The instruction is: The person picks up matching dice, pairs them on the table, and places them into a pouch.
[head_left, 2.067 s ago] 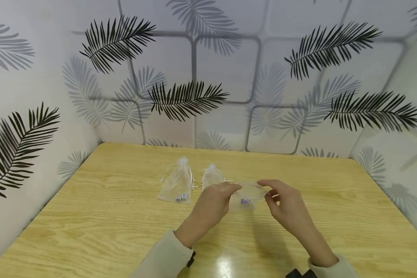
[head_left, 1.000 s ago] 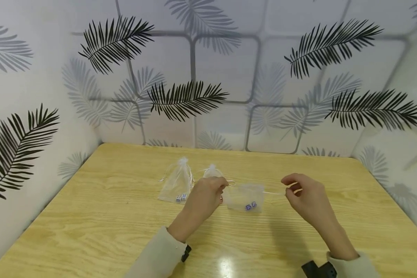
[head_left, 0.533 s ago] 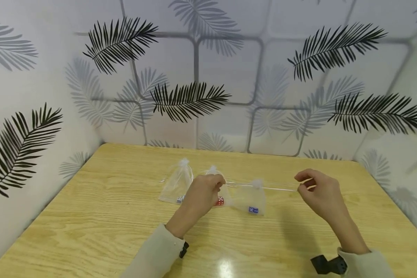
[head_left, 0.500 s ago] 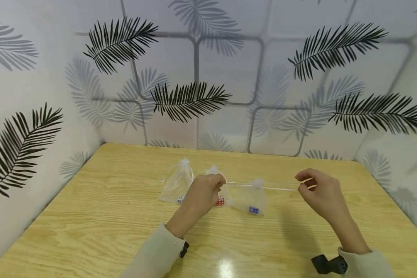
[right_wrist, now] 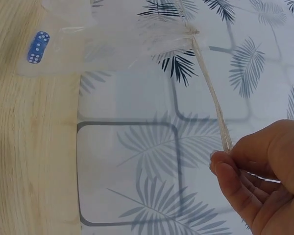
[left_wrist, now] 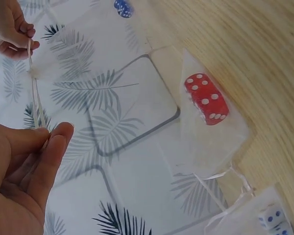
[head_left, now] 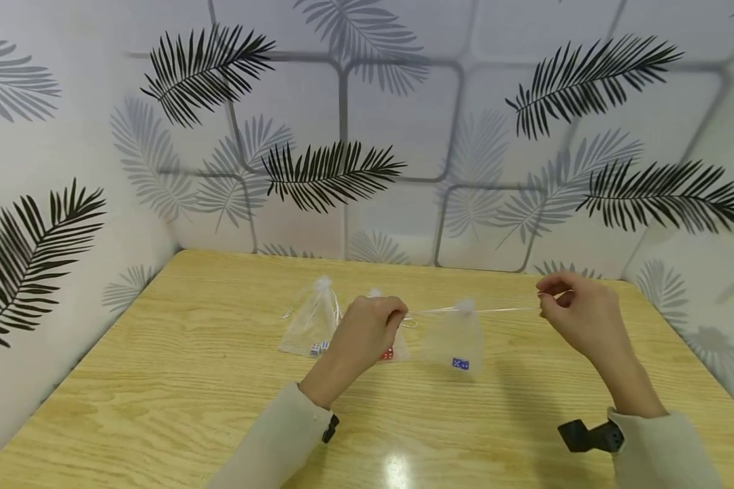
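A sheer white drawstring pouch (head_left: 446, 339) hangs between my hands, its neck gathered tight, with blue dice (head_left: 461, 364) at the bottom. My left hand (head_left: 370, 329) pinches one end of its drawstring (left_wrist: 37, 105) between thumb and fingers. On the other side my right hand (head_left: 587, 316) pinches the opposite drawstring end (right_wrist: 213, 93). Both cords are pulled taut and nearly level. Behind my left hand lies a second pouch with red dice (left_wrist: 206, 99), partly hidden in the head view.
A third sheer pouch (head_left: 308, 319) with white dice (head_left: 319, 348) lies farther left on the wooden table (head_left: 159, 380). A leaf-patterned backdrop (head_left: 391, 224) rises behind and at both sides of the table.
My hands have drawn apart, pulling the cords and cinching the pouch's mouth into a bunch. Lately both hands rose slightly, and the pouch shifted right and upward with them.
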Demonstrator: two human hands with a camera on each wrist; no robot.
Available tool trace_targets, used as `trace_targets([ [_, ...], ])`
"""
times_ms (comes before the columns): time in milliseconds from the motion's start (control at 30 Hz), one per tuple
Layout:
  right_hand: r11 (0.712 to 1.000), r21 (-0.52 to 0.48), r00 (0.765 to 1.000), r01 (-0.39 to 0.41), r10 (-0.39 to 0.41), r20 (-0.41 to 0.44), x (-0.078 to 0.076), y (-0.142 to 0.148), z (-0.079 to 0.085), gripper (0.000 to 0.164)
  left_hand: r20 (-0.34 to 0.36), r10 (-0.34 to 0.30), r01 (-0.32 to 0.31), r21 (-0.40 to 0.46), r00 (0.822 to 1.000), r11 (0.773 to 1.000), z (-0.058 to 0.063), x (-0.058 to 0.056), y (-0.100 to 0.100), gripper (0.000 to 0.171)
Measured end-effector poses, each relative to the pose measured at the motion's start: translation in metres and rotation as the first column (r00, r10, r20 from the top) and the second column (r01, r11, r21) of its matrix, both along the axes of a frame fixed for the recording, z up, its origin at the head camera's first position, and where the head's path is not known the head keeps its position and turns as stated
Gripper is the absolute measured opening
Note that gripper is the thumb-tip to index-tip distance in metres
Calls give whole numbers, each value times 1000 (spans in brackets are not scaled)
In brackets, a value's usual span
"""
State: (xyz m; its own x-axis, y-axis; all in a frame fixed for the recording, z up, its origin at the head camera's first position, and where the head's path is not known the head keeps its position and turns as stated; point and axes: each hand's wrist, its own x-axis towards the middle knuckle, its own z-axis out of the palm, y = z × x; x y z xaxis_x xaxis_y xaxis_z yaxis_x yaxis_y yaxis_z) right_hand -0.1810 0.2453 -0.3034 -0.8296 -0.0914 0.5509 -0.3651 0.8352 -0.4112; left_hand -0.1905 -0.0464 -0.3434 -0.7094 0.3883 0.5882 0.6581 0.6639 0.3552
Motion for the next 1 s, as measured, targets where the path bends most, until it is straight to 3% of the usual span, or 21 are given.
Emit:
trace_targets([
  [267,999,-45,996,-11,15,91,-24,1,-17,10,121,92,-79,-107,988,991,-3,-16,5,14],
  [400,995,-99,993,25,-14,114,-33,-3,-27,12,154,134,-115,-125,979,985,-6,-28,7,15],
  [633,975,-203,985,89,-56,165,-45,-15,-51,9,279,141,-102,-148,950,984,-16,-47,12,21],
  [1000,995,-81,941,55,-25,337,-52,-15,-69,19,316,162,-79,-261,935,962,-25,-65,20,27],
])
